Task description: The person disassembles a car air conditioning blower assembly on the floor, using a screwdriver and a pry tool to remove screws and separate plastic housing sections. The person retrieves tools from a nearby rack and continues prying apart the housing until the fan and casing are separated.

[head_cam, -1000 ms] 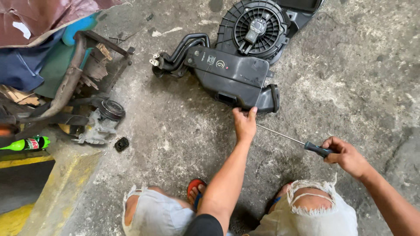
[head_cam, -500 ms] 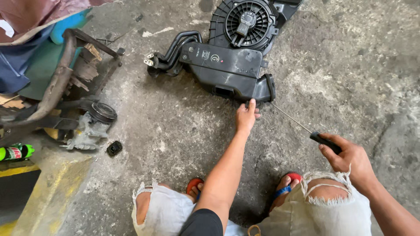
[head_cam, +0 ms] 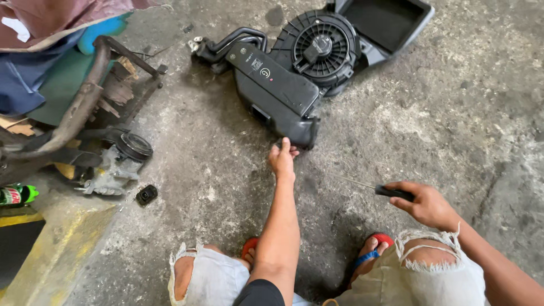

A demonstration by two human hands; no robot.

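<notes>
A: Where does the blower unit (head_cam: 283, 96) lie?

B: On the concrete floor (head_cam: 464, 130), toward its far edge. Long axis: from far left to near right. Its near right corner points at the person.

A: Which hand is nearer?

B: The left hand (head_cam: 282, 157). The unit lies straight ahead of it, and the fingers pinch at that near corner, closed on it. The right hand (head_cam: 426, 204) is well apart, nearer the person and to the right, clenched around the black handle of a screwdriver (head_cam: 381, 190). Its thin shaft points left.

A: Labels?

B: A small square white sticker and a round white mark on the unit's flat top; two white dots beside them.

A: Surroundings?

B: Round fan cage (head_cam: 323, 48) at the far end, black hoses (head_cam: 226, 45) at far left. A compressor (head_cam: 116, 164) and a green bottle (head_cam: 16, 194) by the left edge.
</notes>
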